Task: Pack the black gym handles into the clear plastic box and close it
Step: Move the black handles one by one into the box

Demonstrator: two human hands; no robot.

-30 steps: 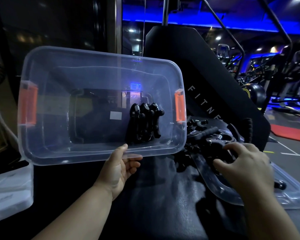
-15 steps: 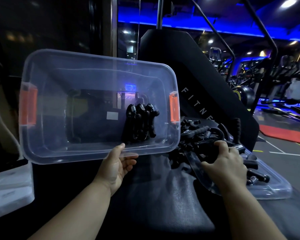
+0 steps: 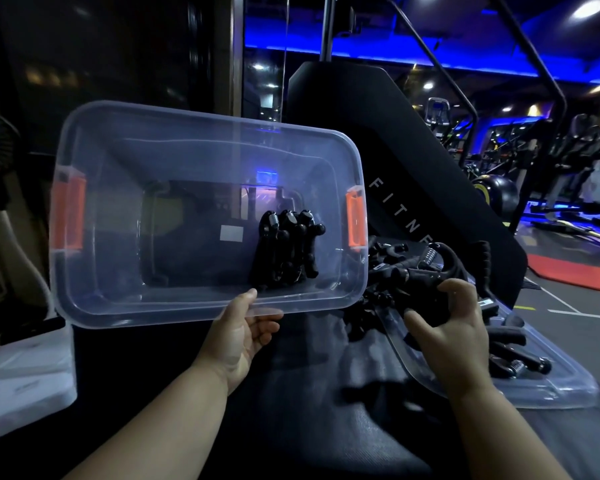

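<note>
The left hand [image 3: 243, 327] holds the box [image 3: 187, 174] by its near rim, with the thumb on the rim and the fingers curled under it. The box is tipped up so its open side faces the person. That makes it easy to drop things in. A few handles [image 3: 284, 251] already lie inside, near the right orange latch [image 3: 355, 221]. The right hand [image 3: 454, 320] is at the pile [image 3: 413, 268] by the lid [image 3: 551, 393]. Its fingers are curled around one black handle there. I think that one goes in the box next. The lid can only go on once the pile is gone.
</note>
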